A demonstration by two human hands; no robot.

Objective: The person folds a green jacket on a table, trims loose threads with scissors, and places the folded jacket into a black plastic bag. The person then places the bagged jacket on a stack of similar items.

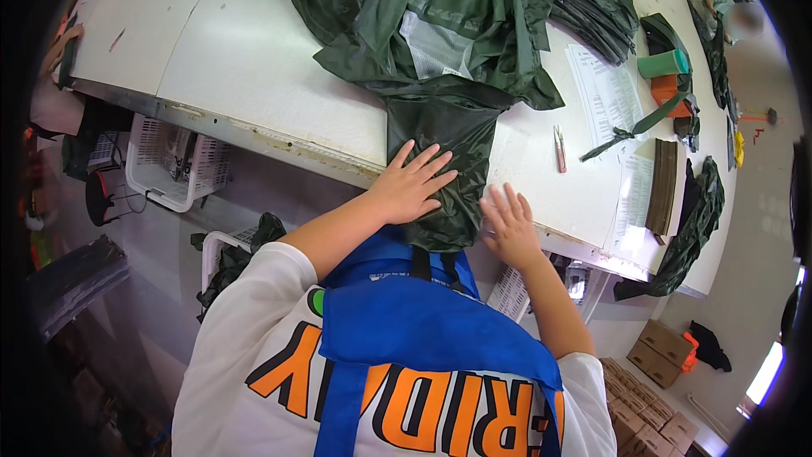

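Note:
A dark green, shiny waterproof garment [457, 110] lies spread on the white table [254, 42], with a pale mesh patch [436, 44] showing in its middle. One narrow part of it hangs toward me over the table's front edge. On that part my left hand [410, 186] rests flat with its fingers spread. My right hand [512, 224], slightly blurred, is at the right border of the same part, fingers stretched out. Neither hand grips anything. Whether the right fingertips touch the cloth is hard to tell.
Right of the garment lie small snips [560, 151], printed sheets [605, 97], a green strap [643, 123], a green thread cone [663, 63] and brown card pieces [662, 186]. More folded dark garments [596, 8] sit behind. White baskets [173, 165] stand under the table. Cardboard boxes [660, 351] are stacked lower right.

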